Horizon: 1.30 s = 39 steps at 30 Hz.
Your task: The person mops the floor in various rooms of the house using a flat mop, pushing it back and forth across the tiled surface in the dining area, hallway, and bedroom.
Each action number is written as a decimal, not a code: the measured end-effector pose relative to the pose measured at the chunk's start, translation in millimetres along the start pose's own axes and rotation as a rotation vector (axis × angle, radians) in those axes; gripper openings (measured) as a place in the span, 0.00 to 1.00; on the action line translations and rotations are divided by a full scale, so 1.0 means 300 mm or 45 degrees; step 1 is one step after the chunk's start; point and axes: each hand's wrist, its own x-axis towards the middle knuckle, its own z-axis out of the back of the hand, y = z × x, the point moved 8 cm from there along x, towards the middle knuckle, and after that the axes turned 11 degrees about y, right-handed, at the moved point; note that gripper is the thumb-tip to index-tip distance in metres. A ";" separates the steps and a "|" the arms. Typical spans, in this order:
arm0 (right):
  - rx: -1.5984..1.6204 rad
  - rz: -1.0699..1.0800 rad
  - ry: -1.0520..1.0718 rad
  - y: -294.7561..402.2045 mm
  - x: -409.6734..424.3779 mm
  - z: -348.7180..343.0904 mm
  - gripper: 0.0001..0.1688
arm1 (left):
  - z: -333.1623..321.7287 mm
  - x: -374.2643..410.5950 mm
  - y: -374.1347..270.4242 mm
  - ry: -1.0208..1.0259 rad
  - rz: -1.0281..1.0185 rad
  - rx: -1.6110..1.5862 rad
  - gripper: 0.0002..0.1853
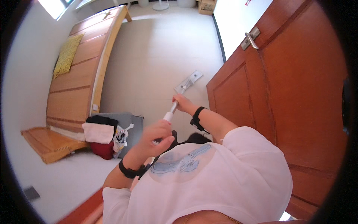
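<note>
A flat mop (pixel 188 83) with a pale rectangular head rests on the light tiled floor (pixel 134 64) ahead of me. Its pole slants back towards my body. Lower on the pole, nearer the head, my right hand (pixel 182 102) is wrapped around the metal shaft. My left hand (pixel 158 137) grips the upper end by the white sleeve (pixel 168 116), its thumb extended and the hand slightly blurred. Black bands circle both of my wrists.
A brown wooden door (pixel 302 92) with a metal handle (pixel 251 39) stands close on the right. Along the left wall is a wooden bed (pixel 75 81) bearing a yellow cloth (pixel 68 54). Folded clothes (pixel 99 133) lie on a grey surface (pixel 134 131) at its foot. A cardboard box (pixel 206 7) sits at the back.
</note>
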 end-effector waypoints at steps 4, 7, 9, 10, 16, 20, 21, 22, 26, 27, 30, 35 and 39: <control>-0.039 -0.181 0.012 -0.182 0.174 0.032 0.09 | 0.111 0.145 0.116 0.215 0.018 0.057 0.08; -0.029 -0.231 -0.017 -0.294 0.272 0.094 0.09 | 0.170 0.256 0.208 0.251 -0.028 0.030 0.08; -0.055 -0.115 -0.097 -0.313 0.390 0.179 0.09 | 0.265 0.342 0.272 0.201 0.022 0.051 0.09; -0.079 -0.078 -0.171 -0.346 0.443 0.240 0.08 | 0.323 0.416 0.321 0.186 0.028 0.034 0.10; -0.021 -0.246 -0.110 -0.584 0.777 0.473 0.10 | 0.524 0.793 0.529 0.219 0.160 0.059 0.10; -0.010 -0.315 -0.063 -0.784 0.953 0.637 0.08 | 0.613 1.067 0.639 0.197 0.173 0.050 0.11; 0.005 -0.363 -0.052 -0.805 1.007 0.722 0.08 | 0.653 1.146 0.656 0.205 0.169 0.051 0.11; 0.025 -0.409 -0.021 -0.800 1.030 0.772 0.08 | 0.683 1.185 0.661 0.202 0.173 0.045 0.11; -0.012 -0.360 -0.094 -0.883 1.176 0.928 0.08 | 0.793 1.356 0.716 0.171 0.153 0.028 0.11; -0.030 -0.310 -0.124 -0.934 1.231 0.949 0.08 | 0.827 1.411 0.736 0.169 0.152 0.025 0.11; 0.000 -0.278 -0.179 -1.044 1.421 1.053 0.10 | 0.972 1.585 0.856 0.162 0.155 0.024 0.10; -0.098 -0.160 -0.260 -1.326 1.769 1.236 0.12 | 1.190 1.916 1.192 0.217 0.138 -0.029 0.09; 1.326 -0.417 -0.277 -1.692 2.014 1.117 0.10 | 1.291 2.054 1.477 0.287 0.086 -0.065 0.08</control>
